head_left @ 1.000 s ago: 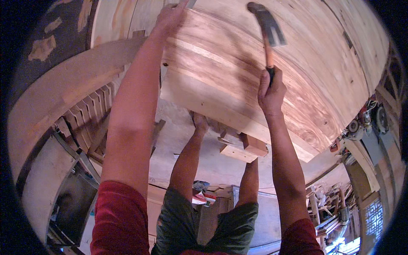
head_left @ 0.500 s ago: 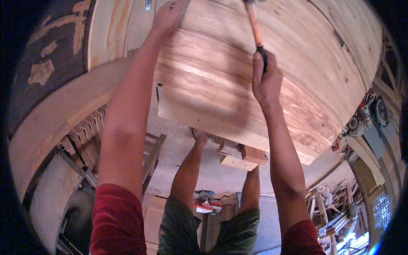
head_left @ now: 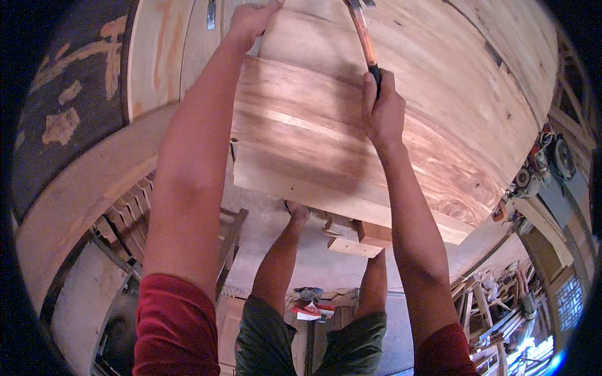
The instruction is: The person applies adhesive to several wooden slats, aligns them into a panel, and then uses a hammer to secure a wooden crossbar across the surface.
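Note:
My right hand (head_left: 384, 111) is wrapped round the black grip of a hammer (head_left: 362, 39). Its orange-brown shaft rises toward the top edge, where the dark metal head is partly cut off. Beneath the hammer lies a broad panel of joined wooden boards (head_left: 301, 94), its grain running crosswise. At the panel's left end, near the top of the picture, my left hand (head_left: 252, 22) has its fingers bent together at the edge. What they hold, if anything, is hidden. A flat metal blade, like a chisel's (head_left: 211, 14), lies left of that hand on pale boards.
A dark, patched board (head_left: 69, 94) is at far left, above a curved-looking wooden beam (head_left: 81, 160). Wood blocks (head_left: 357, 238) sit under the panel's front edge, near my legs. Power tools (head_left: 533, 169) and heaped wood scraps (head_left: 495, 301) are on the right.
My right hand and the hammer have shifted slightly left and up, and more of the hammer head shows. At the panel's end, my left hand's fingers have moved a little right.

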Action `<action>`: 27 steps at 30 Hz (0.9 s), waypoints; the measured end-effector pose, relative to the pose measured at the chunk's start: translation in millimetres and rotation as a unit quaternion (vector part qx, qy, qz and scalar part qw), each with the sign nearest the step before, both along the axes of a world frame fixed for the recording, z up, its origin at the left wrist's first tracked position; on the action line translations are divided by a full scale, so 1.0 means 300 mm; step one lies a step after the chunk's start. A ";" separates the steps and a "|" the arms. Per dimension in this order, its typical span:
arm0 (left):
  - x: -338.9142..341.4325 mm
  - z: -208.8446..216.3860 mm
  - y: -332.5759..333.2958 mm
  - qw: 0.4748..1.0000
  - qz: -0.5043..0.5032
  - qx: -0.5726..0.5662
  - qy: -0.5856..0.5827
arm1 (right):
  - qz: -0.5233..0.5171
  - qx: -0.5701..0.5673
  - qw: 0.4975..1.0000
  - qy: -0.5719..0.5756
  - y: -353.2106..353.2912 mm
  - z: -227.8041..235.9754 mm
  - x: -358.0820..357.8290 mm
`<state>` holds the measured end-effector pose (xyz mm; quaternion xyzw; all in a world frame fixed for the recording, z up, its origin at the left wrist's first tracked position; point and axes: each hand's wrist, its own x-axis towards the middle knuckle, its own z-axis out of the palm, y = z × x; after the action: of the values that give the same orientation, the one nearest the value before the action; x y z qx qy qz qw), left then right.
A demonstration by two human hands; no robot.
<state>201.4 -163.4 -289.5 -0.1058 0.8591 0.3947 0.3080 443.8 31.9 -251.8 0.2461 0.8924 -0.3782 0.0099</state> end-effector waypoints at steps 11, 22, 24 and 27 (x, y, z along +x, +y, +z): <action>-0.104 -0.156 0.049 0.994 -0.002 0.048 0.101 | -0.042 -0.041 0.998 0.000 0.096 0.017 -0.093; -0.349 -0.211 0.250 0.985 0.055 0.113 0.115 | -0.070 -0.062 0.995 -0.027 0.094 0.011 -0.067; -0.335 -0.170 0.317 0.985 0.087 0.110 0.104 | -0.064 -0.056 0.995 -0.043 0.111 0.002 -0.053; -0.338 -0.128 0.360 0.982 0.115 0.099 0.109 | -0.049 -0.044 0.997 -0.047 0.112 -0.014 -0.052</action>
<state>100.1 -55.6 -327.8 -0.1297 0.8262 0.5198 0.1743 428.4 65.6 -255.9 0.3063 0.8602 -0.4054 0.0446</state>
